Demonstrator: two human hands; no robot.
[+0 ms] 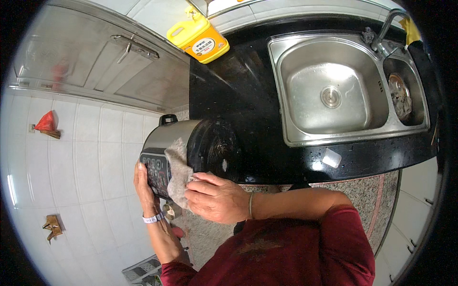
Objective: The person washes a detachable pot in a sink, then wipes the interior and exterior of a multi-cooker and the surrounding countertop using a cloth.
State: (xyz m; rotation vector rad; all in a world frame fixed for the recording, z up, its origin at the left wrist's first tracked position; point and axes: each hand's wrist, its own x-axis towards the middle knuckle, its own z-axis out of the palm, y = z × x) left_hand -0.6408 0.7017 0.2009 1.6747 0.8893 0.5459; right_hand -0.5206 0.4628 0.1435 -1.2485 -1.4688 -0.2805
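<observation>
An electric cooker (171,131) with a silver body and a dark button panel (153,167) is at the left end of the black counter. Its round black end (214,148), wet or marked on the surface, faces right; whether that is lid or base I cannot tell. My left hand (143,183) is against the panel side, its fingers partly hidden behind the cooker. In my right hand (214,196) is a bunched grey cloth (177,178), which lies over the panel's edge and touches the body beside the black end.
To the right, a steel double sink (329,86) with a faucet (381,40) is set in the counter (253,109). A yellow jug (200,38) stands at the back. A small whitish block (331,158) lies near the sink's front edge. White tiled wall (62,167) is at the left.
</observation>
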